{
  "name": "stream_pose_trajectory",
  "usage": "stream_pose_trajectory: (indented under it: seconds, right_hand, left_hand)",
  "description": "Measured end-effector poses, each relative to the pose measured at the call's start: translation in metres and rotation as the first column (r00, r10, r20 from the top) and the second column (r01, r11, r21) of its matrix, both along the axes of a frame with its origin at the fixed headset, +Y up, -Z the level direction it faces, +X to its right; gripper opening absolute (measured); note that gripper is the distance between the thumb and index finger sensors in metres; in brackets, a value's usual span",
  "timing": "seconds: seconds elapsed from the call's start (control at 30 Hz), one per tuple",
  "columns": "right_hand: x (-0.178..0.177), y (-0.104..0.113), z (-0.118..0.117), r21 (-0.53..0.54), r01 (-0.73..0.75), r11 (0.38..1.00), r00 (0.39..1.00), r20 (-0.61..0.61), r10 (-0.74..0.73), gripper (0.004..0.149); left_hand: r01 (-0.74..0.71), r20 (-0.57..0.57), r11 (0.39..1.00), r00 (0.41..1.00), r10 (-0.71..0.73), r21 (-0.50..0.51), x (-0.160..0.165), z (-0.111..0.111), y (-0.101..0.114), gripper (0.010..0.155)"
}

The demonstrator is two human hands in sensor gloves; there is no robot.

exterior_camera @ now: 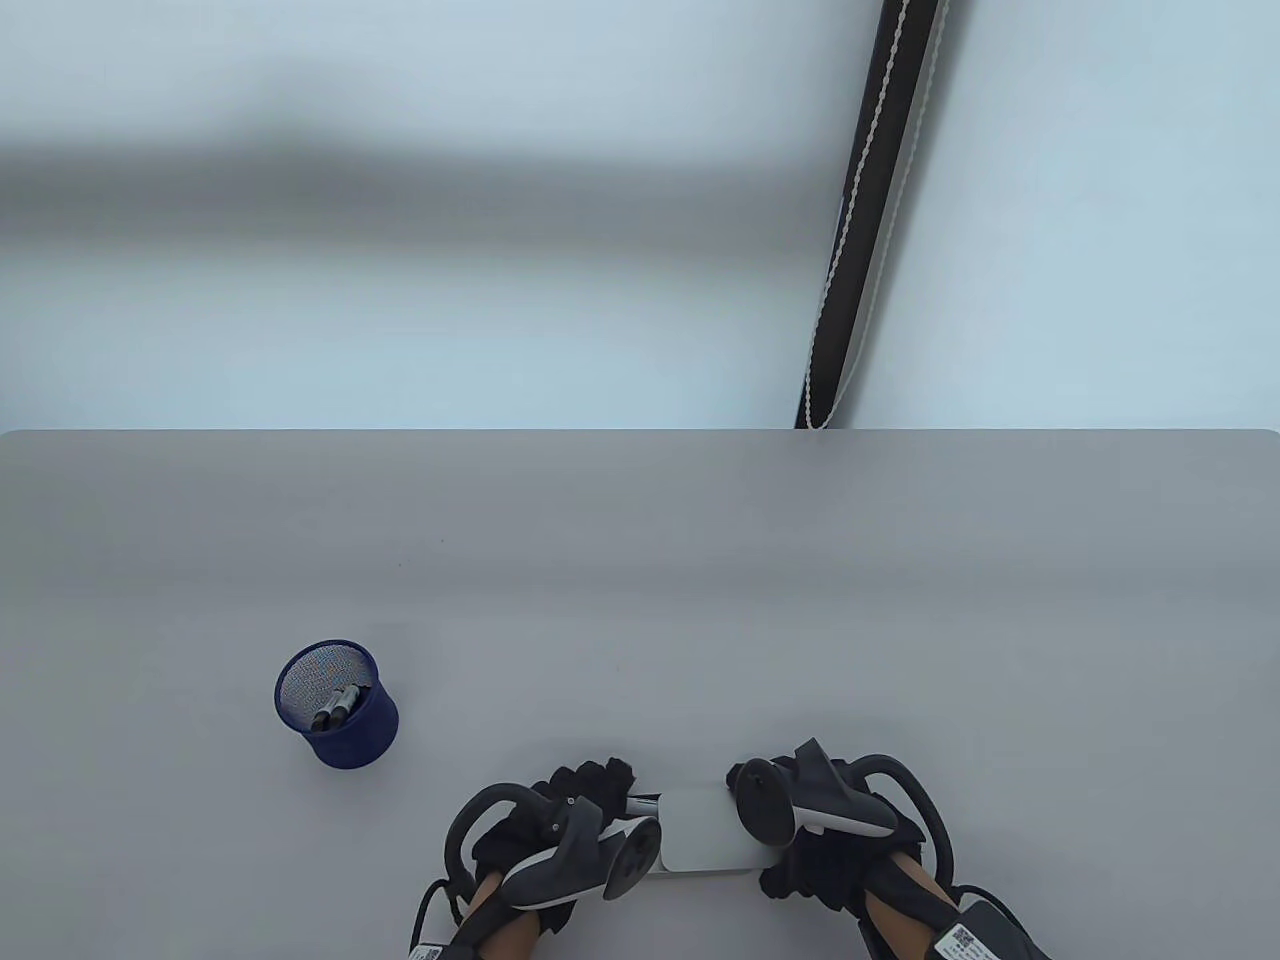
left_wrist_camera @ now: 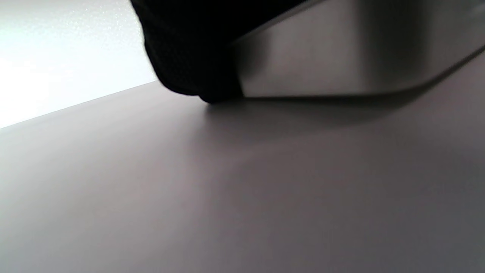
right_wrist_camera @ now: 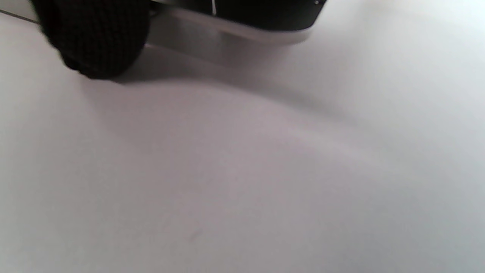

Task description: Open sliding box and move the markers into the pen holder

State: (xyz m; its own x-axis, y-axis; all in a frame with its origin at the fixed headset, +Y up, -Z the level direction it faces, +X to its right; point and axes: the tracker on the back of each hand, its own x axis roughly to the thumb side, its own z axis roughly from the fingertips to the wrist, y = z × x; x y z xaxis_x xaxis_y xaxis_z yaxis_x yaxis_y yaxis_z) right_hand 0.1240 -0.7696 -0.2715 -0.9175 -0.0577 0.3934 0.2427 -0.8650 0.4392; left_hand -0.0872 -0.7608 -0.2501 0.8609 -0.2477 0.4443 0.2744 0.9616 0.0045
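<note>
A white sliding box (exterior_camera: 705,835) lies at the table's near edge between my two hands. My left hand (exterior_camera: 608,790) curls its gloved fingers round the box's left end, where a thin edge of the inner tray (exterior_camera: 643,800) shows. My right hand (exterior_camera: 762,835) grips the right end, thumb on the near side. In the left wrist view a dark finger (left_wrist_camera: 189,57) presses against the box's side (left_wrist_camera: 322,57). The right wrist view shows a fingertip (right_wrist_camera: 94,38) on the table beside the box (right_wrist_camera: 227,36). The blue mesh pen holder (exterior_camera: 350,735) stands to the left with two markers (exterior_camera: 335,707) in it.
The grey table (exterior_camera: 700,580) stretches back to a far edge against a pale wall. A black pole with a white cord (exterior_camera: 870,220) rises behind the table at the right. The trackers hide most of both hands.
</note>
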Motion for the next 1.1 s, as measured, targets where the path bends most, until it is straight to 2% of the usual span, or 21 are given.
stream_pose_trajectory:
  seconds: [0.13,0.27,0.43,0.87,0.97,1.1]
  right_hand:
    - [0.0,0.0,0.0,0.0,0.001,1.0,1.0,-0.001,-0.001,0.074]
    - [0.0,0.0,0.0,-0.001,0.0,1.0,1.0,-0.002,0.0,0.074]
    - [0.0,0.0,0.0,-0.004,0.003,1.0,1.0,-0.001,-0.003,0.074]
    - [0.0,0.0,0.0,-0.002,-0.002,1.0,1.0,0.001,0.003,0.074]
    - [0.0,0.0,0.0,-0.003,-0.003,1.0,1.0,0.002,0.003,0.074]
    - [0.0,0.0,0.0,-0.005,-0.002,1.0,1.0,0.003,0.002,0.074]
  left_hand:
    - [-0.116,-0.065,0.992,0.992,0.113,-0.046,-0.01,-0.002,0.002,0.058]
    - [-0.254,-0.118,0.962,0.963,0.242,-0.105,-0.024,-0.007,0.002,0.052]
    - [-0.36,-0.167,0.921,0.927,0.335,-0.15,-0.039,-0.012,0.002,0.051]
    - [-0.426,-0.235,0.881,0.895,0.378,-0.204,-0.07,-0.018,0.007,0.051]
    - [-0.451,-0.26,0.869,0.881,0.396,-0.204,-0.081,-0.018,0.015,0.052]
    - [-0.51,-0.288,0.848,0.841,0.457,-0.143,-0.096,-0.016,0.038,0.052]
